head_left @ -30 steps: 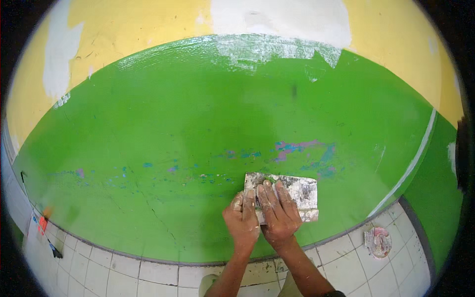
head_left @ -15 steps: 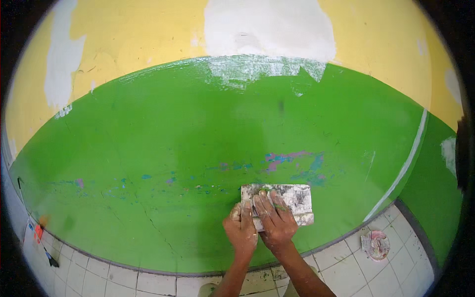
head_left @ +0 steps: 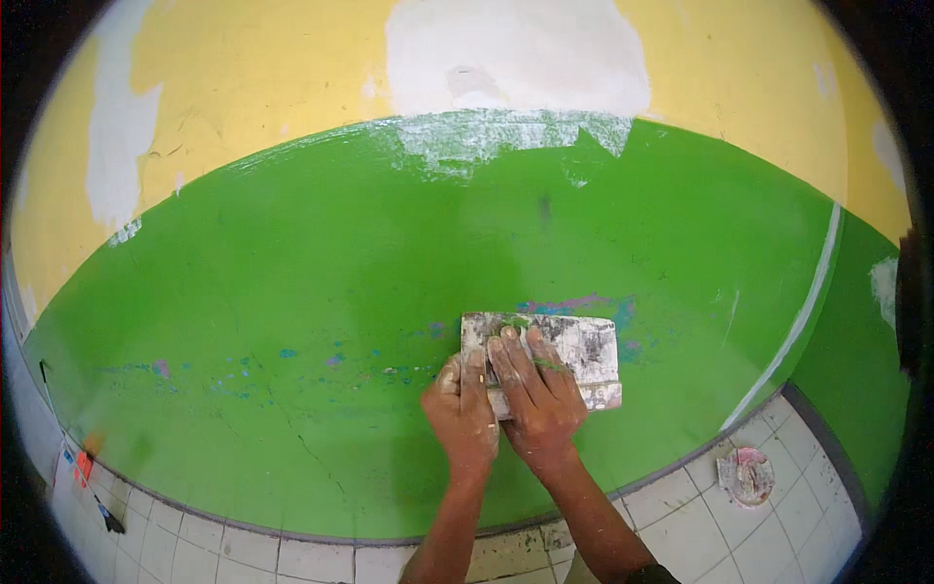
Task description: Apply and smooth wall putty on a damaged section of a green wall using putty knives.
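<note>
A wide putty scraper [head_left: 591, 348], a flat rectangular plate smeared white and dark with a ridge along its lower part, lies against or just off the green wall [head_left: 321, 243]. My left hand [head_left: 461, 414] grips its left end, fingers bent round the edge. Across its face lie the fingers of my right hand [head_left: 543, 404], pressed down and fairly straight; the thumb is hidden. Both hands are dusted with whitish residue. Bits of green show on the plate near the fingertips. Around the scraper, blue and purple patches [head_left: 574, 305] show in the green paint.
Above, the yellow wall [head_left: 272, 78] carries white filled patches [head_left: 516, 49]. A round stained container [head_left: 747, 477] stands on the tiled floor [head_left: 671, 496] at right. A long-handled tool [head_left: 107, 516] and an orange object [head_left: 84, 469] are at far left.
Both hands and the scraper have moved up the wall, covering part of the blue and purple patches. My grip looks the same.
</note>
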